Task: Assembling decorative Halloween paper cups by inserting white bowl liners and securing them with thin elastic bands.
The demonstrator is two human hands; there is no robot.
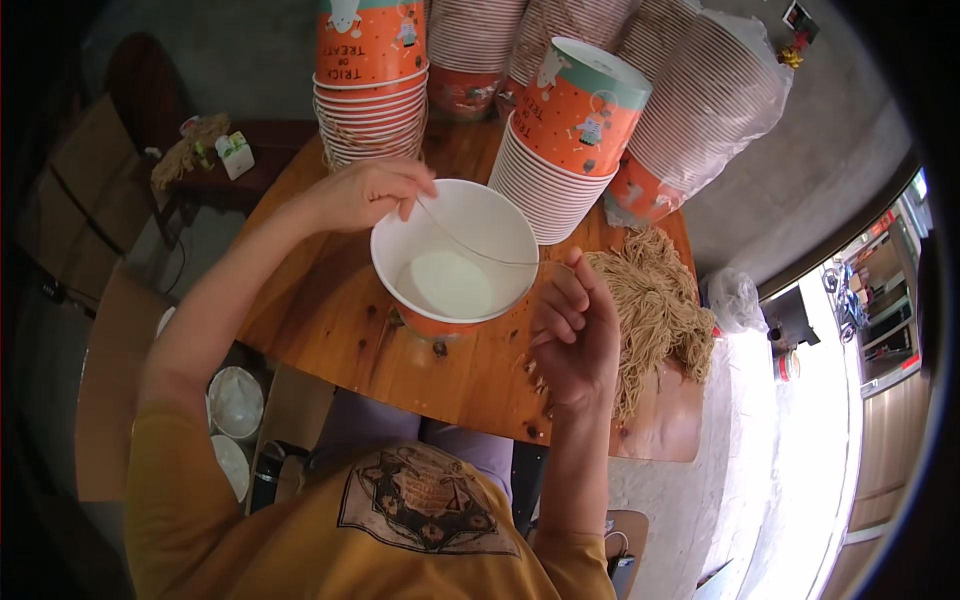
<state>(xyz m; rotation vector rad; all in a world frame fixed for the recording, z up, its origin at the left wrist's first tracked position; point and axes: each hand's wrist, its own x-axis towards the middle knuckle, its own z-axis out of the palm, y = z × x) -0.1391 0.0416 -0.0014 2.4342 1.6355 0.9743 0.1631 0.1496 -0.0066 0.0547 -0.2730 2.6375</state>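
While the person leans over a round wooden table (pixel 330 310), an open paper bucket (pixel 455 262) stands at its middle, orange outside, white inside, with nothing in it but a thin cord (pixel 470 245) stretched across its mouth. The left hand (pixel 365 193) rests at the bucket's far-left rim, fingers curled and pinching one end of the cord. The right hand (pixel 572 335) sits just beside the bucket's right rim, fingers bent close together, pinching the other end.

Behind the bucket, stacks of matching orange buckets (pixel 372 85) crowd the far side of the table; one stack (pixel 560 160) leans toward the person, and another, wrapped in clear plastic (pixel 700 100), tilts to the right. A loose pile of tan cords (pixel 655 305) lies on the table to the right of the right hand, touching the table's edge.

Beyond the table, a dark side table (pixel 245 165) holds a smaller bundle of cords (pixel 185 150) and a small box. The floor is grey concrete. Two white lidded pails (pixel 235 400) stand below the table on the left. Bright daylight comes in along the right.
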